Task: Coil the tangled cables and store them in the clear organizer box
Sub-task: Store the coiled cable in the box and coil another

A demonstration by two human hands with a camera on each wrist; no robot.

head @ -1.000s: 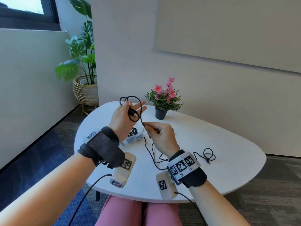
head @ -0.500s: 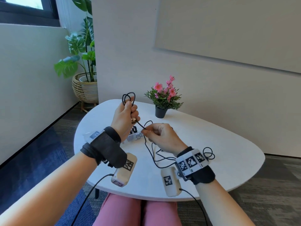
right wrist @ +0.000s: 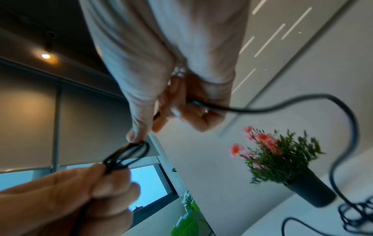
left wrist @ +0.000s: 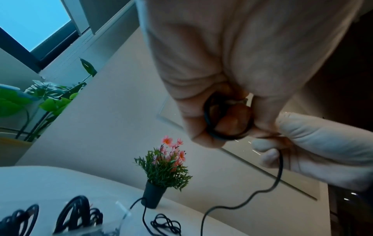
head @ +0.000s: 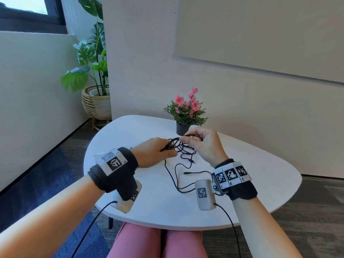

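Observation:
A thin black cable is partly wound into a small coil above the white table. My left hand grips the coil with curled fingers. My right hand pinches the same cable right beside the coil. The loose cable tail snakes over the table towards me. The clear organizer box, holding coiled black cables, stands under my left wrist and is mostly hidden in the head view.
A small potted pink flower stands just beyond my hands. Another tangled black cable lies on the table near the pot. A large plant in a woven basket is on the floor at the back left.
My left hand has come down with the coil from a raised position to just above the table. My right hand has slid along the cable up to the coil.

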